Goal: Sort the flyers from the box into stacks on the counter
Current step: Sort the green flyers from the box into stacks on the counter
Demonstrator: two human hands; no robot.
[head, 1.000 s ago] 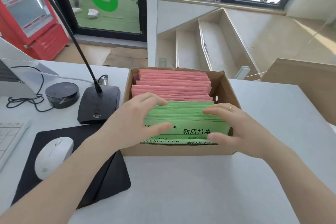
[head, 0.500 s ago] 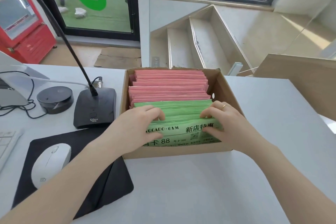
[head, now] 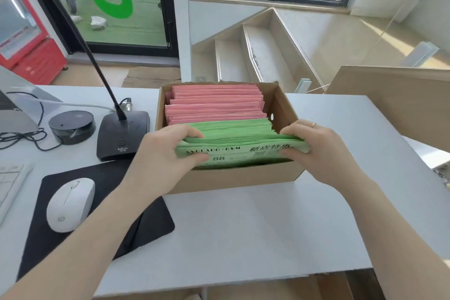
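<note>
I am at the first extraction step: pulling the green flyers (head: 239, 151) out of the cardboard box (head: 233, 179). My left hand (head: 162, 156) grips the left end of the green bundle, fingers over its top edge and thumb on the printed front face. My right hand (head: 316, 147) grips the right end the same way, a ring showing on one finger. Both hands are closed around the bundle; neither is free. The bundle's near side is tipped up above the box's front wall, but its lower part sits inside the box.

Judgement: no stack lies on the worktop (head: 255, 226) yet, so sorting has barely begun. The next move calls for lifting the bundle straight up clear of the front wall, keeping the grip even so loose sheets do not fan out, then setting it flat on the bare worktop in front of the box.

Container contents: the box holds two groups standing on edge. The pink flyers (head: 215, 103) fill the far half; the green ones fill the near half, touching the pink. How many green sheets lie outside my grip I cannot tell.
</note>
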